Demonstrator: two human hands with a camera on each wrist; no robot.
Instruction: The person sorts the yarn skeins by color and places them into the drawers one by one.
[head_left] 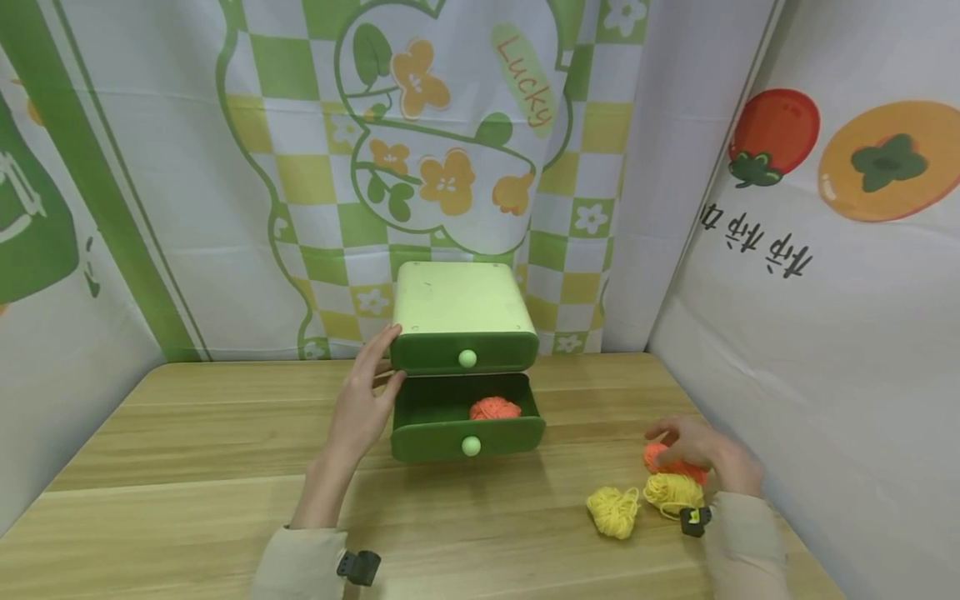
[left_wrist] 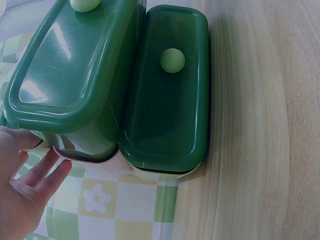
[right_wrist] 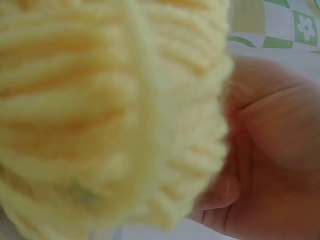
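Yellow yarn (right_wrist: 100,120), orange ball (head_left: 495,408) in open drawer (head_left: 431,444), left fingers (head_left: 372,352) spread against cabinet (head_left: 465,300), right fingers (head_left: 663,430) by orange skein (head_left: 692,474), grip unclear

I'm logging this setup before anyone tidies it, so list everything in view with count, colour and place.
Table: one, light wood, across the lower scene
Printed cloth: count unclear, white with coloured prints, behind and at both sides
Cabinet: one, pale green, on the table toward the back
Upper drawer: one, dark green, in the cabinet
Lower drawer: one, dark green, pulled out beneath
Knobs: two, pale green, one per drawer
Orange yarn: two, orange, one in the lower drawer, one at the table's right
Yellow yarn: two, yellow, table's right
Wrist devices: two, black, one per wrist
Sleeves: two, beige, on the forearms
Left hand: one, at the cabinet's left side
Right hand: one, over the table's orange yarn
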